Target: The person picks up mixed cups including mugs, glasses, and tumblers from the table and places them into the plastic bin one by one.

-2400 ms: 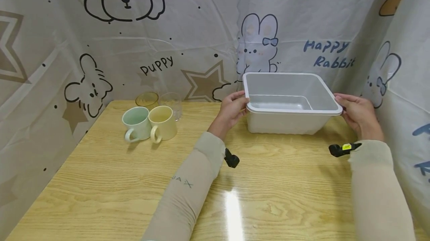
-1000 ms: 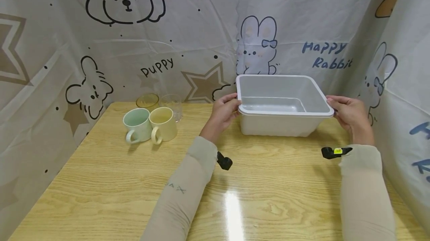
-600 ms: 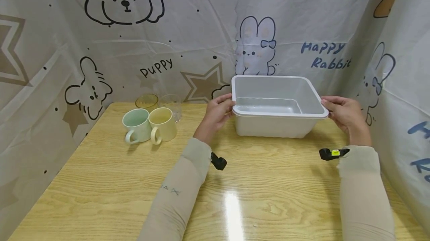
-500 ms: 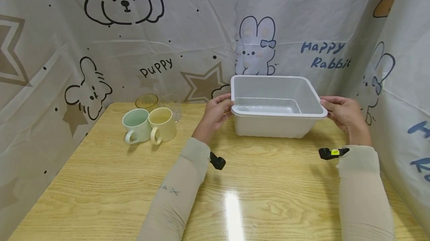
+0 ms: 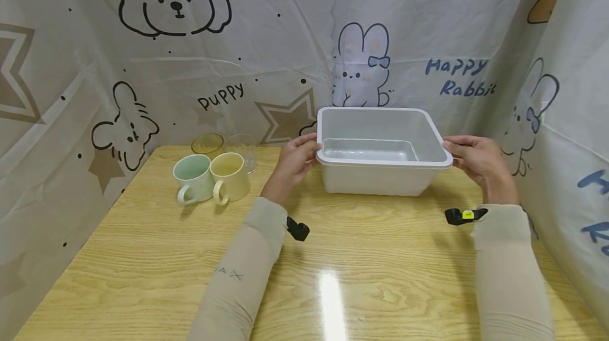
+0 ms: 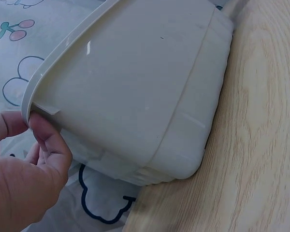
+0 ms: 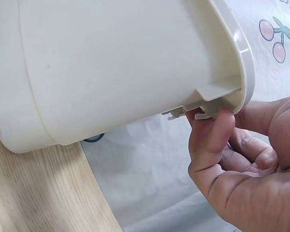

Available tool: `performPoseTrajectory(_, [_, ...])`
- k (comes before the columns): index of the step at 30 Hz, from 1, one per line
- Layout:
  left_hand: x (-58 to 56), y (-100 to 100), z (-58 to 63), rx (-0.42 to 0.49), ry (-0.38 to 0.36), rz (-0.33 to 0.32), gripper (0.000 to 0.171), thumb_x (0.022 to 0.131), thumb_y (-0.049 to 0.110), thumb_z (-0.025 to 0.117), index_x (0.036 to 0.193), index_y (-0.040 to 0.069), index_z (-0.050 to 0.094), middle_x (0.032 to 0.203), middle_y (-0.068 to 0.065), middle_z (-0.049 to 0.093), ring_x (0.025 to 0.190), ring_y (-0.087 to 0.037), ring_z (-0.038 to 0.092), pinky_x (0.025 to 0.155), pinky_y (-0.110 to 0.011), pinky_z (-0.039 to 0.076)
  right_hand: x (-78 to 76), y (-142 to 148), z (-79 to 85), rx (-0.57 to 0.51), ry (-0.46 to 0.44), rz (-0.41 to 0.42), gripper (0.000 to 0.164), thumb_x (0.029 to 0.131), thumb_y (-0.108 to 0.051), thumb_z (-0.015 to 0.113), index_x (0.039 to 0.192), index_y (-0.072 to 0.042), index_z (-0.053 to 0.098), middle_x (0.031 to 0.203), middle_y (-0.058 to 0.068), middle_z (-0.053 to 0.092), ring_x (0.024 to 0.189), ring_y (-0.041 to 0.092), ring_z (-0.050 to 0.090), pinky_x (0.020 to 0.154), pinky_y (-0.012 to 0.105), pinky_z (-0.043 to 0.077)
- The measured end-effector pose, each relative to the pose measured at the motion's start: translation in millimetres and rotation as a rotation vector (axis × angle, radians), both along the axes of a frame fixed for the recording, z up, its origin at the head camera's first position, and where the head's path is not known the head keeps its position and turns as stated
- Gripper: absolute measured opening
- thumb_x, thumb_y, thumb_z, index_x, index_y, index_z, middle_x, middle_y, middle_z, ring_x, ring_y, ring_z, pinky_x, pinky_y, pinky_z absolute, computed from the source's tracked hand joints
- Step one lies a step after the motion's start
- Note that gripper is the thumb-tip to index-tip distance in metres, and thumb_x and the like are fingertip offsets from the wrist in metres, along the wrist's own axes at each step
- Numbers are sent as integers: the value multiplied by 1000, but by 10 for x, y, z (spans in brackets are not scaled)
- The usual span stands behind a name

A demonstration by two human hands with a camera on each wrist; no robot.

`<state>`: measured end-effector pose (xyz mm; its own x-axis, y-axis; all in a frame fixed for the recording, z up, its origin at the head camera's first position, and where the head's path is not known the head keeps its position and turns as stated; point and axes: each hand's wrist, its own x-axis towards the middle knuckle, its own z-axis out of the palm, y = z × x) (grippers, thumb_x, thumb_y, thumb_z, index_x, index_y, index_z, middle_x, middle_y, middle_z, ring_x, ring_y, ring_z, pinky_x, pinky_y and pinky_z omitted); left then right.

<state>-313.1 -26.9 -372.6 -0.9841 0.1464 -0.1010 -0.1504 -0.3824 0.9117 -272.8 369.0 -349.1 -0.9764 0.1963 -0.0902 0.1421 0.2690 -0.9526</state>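
A white rectangular plastic bin (image 5: pixel 380 178), with nothing inside, stands toward the back of the wooden table. My left hand (image 5: pixel 291 165) pinches its rim at the left end, thumb on top and fingers curled beneath, as the left wrist view shows with the hand (image 6: pixel 34 164) at the rim corner. At the other end my right hand (image 5: pixel 478 160) pinches the rim. In the right wrist view the right hand's fingers (image 7: pixel 212 145) curl under the rim beside small plastic hooks (image 7: pixel 186 112). The bin's base (image 6: pixel 183 159) sits right at the tabletop.
To the left are a green mug (image 5: pixel 193 177) and a yellow mug (image 5: pixel 230 176), handles toward me. Behind them stand an amber glass (image 5: pixel 207 144) and a clear glass (image 5: pixel 247 151). A printed curtain (image 5: pixel 285 55) hangs along the back and sides of the wooden table (image 5: pixel 380 256).
Both hands have moved the bin left across the table, closer to the mugs, keeping their grip on its rim. The mugs and glasses have stayed in place.
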Motion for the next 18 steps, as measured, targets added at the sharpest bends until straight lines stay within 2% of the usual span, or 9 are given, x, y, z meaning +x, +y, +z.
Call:
performPoseTrajectory(6, [-13, -90, -7, -11, 2, 1, 40, 93, -2, 65, 133, 1, 62, 137, -25, 57, 96, -25, 65, 71, -24, 55, -4, -78, 13, -21, 5, 36, 28, 100, -28, 67, 124, -12, 67, 113, -5, 62, 103, 17, 59, 85, 22, 55])
performPoseTrajectory(14, [-20, -233, -23, -25, 5, 10, 43, 93, -1, 63, 135, 0, 60, 144, -28, 51, 87, -20, 64, 72, -25, 55, -27, -177, 31, -84, 11, 82, 20, 97, -25, 71, 115, -16, 72, 105, -11, 67, 100, 16, 60, 83, 23, 55])
performPoseTrajectory(18, [-24, -314, -30, -37, 5, 15, 44, 92, -1, 63, 136, 1, 60, 144, -26, 51, 89, -19, 64, 75, -26, 55, -39, -243, 36, -121, 22, 104, 19, 97, -20, 72, 114, -12, 72, 104, -7, 67, 95, 15, 61, 79, 24, 56])
